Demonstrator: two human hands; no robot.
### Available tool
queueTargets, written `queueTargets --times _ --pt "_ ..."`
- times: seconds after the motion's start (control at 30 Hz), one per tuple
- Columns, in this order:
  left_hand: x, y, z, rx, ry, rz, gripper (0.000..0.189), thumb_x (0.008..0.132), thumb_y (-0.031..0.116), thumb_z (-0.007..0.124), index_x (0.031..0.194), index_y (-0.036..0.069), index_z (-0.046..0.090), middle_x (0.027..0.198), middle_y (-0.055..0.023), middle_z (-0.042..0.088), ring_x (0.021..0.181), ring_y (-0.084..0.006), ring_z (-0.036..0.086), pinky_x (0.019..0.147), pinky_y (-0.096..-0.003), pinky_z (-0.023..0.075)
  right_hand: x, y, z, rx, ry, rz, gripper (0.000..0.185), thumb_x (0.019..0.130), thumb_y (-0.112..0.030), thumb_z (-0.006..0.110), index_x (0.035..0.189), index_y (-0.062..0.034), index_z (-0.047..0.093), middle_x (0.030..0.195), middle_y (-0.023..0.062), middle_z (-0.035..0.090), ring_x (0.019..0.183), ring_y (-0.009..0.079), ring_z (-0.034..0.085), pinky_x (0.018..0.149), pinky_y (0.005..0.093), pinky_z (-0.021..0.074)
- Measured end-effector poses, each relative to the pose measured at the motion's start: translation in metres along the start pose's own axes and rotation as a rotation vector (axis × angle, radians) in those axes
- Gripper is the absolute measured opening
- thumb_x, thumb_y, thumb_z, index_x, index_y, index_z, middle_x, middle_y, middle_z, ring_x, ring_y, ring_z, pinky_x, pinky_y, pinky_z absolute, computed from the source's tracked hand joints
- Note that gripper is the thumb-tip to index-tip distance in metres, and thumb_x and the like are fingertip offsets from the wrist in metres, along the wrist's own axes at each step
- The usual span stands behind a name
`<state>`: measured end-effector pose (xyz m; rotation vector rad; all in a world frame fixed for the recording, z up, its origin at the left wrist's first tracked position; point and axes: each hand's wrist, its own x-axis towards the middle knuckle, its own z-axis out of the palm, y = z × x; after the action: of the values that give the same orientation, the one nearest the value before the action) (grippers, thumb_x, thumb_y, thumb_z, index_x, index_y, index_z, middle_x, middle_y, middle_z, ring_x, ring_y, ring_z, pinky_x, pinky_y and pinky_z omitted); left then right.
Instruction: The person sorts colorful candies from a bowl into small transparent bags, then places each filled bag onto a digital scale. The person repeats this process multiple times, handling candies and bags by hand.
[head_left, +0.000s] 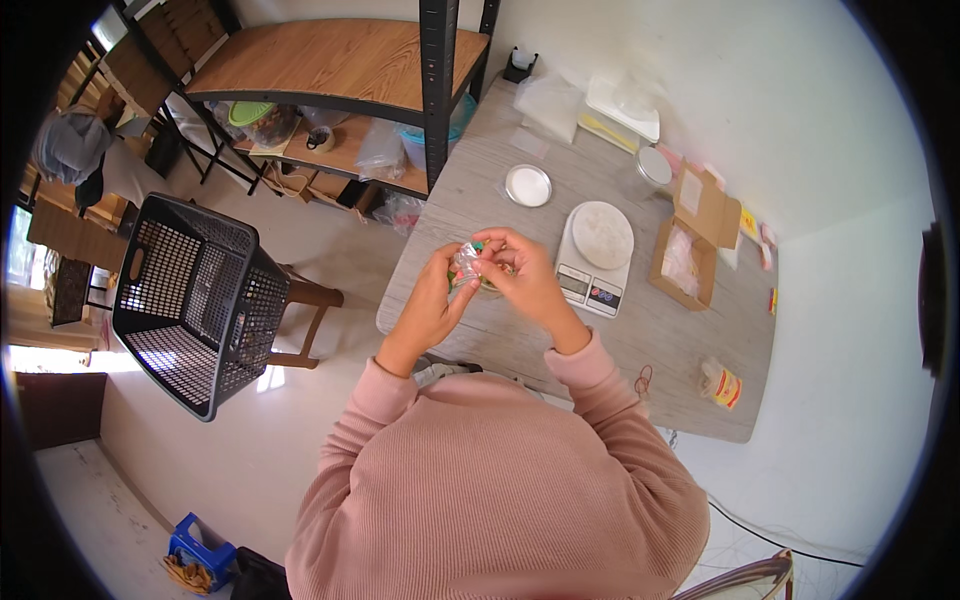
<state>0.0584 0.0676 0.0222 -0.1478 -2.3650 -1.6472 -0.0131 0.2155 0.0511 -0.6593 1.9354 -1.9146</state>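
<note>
Between both hands, above the near left part of the grey wood-grain table (510, 352), is a small clear plastic packet (466, 262). My left hand (439, 289) grips it from the left, fingers and thumb on its edges. My right hand (519, 271) pinches it from the right. Small green and multicoloured items show behind and under the fingers, partly hidden, perhaps in a container beneath. Just right of my right hand lies a white digital kitchen scale (596, 259) with a round, pale platform. Beyond the hands sits a round silver-rimmed lid (528, 186).
An open cardboard box (686, 262), a lidded jar (651, 171), a plastic tub (619, 120) and clear bags (551, 105) line the wall side. A yellow-labelled packet (721, 384) lies at right. A black plastic crate (202, 300) on a brown stool and a metal-framed shelf (337, 64) stand left.
</note>
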Motion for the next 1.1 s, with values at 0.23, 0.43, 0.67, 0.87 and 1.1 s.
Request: queueTargets --times 0.23,0.43,0.67,0.87,1.1 --pt "0.002 -0.004 -0.013 0.070 -0.052 0.011 0.031 0.088 0.008 0.055 0.116 0.000 0.045 0.096 -0.0107 0.050 0.084 -0.0191 0.047 0.075 -0.0279 0.0395 0.027 0.016 -0.025 -1.173 -0.149 0.039 0.013 0.077 -0.014 0.065 0.079 -0.0019 0.068 0.081 0.0123 0.066 0.074 0.0260 0.065 0.062 0.0358 0.0505" --pt "0.002 0.000 -0.012 -0.075 -0.014 -0.014 0.030 0.085 0.006 0.057 0.113 0.001 0.047 0.091 -0.0085 0.047 0.078 -0.0174 0.044 0.072 -0.0262 0.0392 0.042 0.052 0.009 -1.511 -0.220 0.262 0.009 0.074 -0.012 0.065 0.079 -0.0060 0.069 0.085 0.0116 0.066 0.085 0.0251 0.065 0.067 0.0349 0.0516" --pt "0.000 0.000 -0.017 -0.009 0.008 0.011 0.033 0.084 0.010 0.062 0.112 0.000 0.048 0.091 -0.0114 0.048 0.081 -0.0218 0.048 0.073 -0.0305 0.0415 0.049 0.056 0.004 -1.584 -0.313 0.284 0.019 0.067 -0.016 0.073 0.083 -0.0075 0.069 0.086 0.0108 0.066 0.083 0.0251 0.066 0.065 0.0339 0.0525" --pt "0.004 -0.003 -0.018 0.076 0.029 0.084 0.036 0.081 0.013 0.066 0.111 0.000 0.051 0.087 -0.0109 0.050 0.081 -0.0234 0.049 0.074 -0.0327 0.0416 0.038 0.024 -0.017 -1.110 -0.209 0.091 0.009 0.070 -0.012 0.071 0.073 -0.0033 0.068 0.074 0.0119 0.066 0.069 0.0231 0.064 0.059 0.0328 0.0501" --pt "0.007 -0.003 -0.013 0.008 0.015 0.093 0.035 0.081 0.012 0.066 0.112 0.001 0.052 0.088 -0.0114 0.053 0.082 -0.0234 0.050 0.075 -0.0320 0.0420 0.016 -0.025 -0.025 -0.386 0.021 -0.190 0.014 0.073 -0.015 0.073 0.081 -0.0040 0.070 0.066 0.0042 0.060 0.055 0.0087 0.053 0.051 0.0235 0.0432"
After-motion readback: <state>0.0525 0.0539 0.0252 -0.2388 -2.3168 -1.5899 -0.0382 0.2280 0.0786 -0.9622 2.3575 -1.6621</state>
